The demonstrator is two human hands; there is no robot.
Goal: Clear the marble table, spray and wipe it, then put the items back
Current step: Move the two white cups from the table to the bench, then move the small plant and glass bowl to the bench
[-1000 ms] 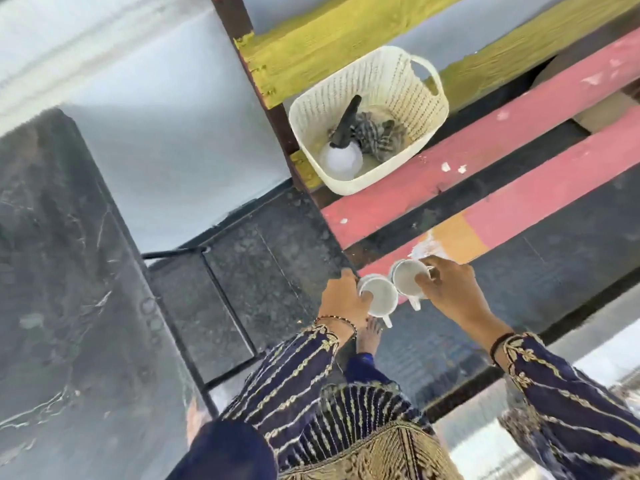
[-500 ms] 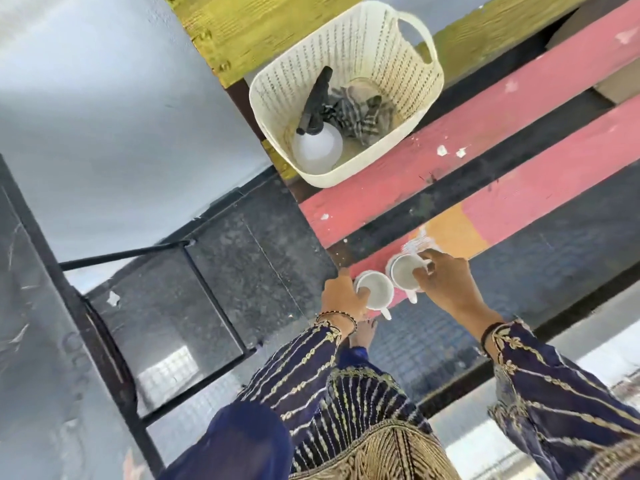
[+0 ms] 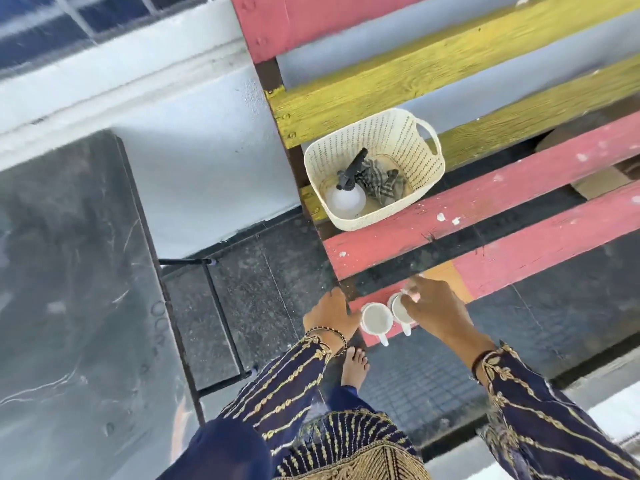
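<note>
Two white cups stand side by side at the near end of a red bench slat (image 3: 519,261). My left hand (image 3: 329,311) is pressed against the left side of the left cup (image 3: 375,318), thumb at its wall. My right hand (image 3: 438,315) reaches over the right cup (image 3: 398,310) and pinches its rim with the fingertips. Both cup handles point toward me. The dark marble table (image 3: 69,271) fills the left of the view, with ring marks near its right edge.
A cream plastic basket (image 3: 412,140) on the bench holds a white spray bottle (image 3: 346,199) with a black trigger and a checked cloth (image 3: 381,181). Yellow and red slats (image 3: 450,74) form the bench back. The table's black metal frame (image 3: 218,306) and my bare foot (image 3: 355,365) are below.
The view has swung so the marble table fills the left again. Both hands remain at the cups on the slat end, and my right hand now lies further over its cup.
</note>
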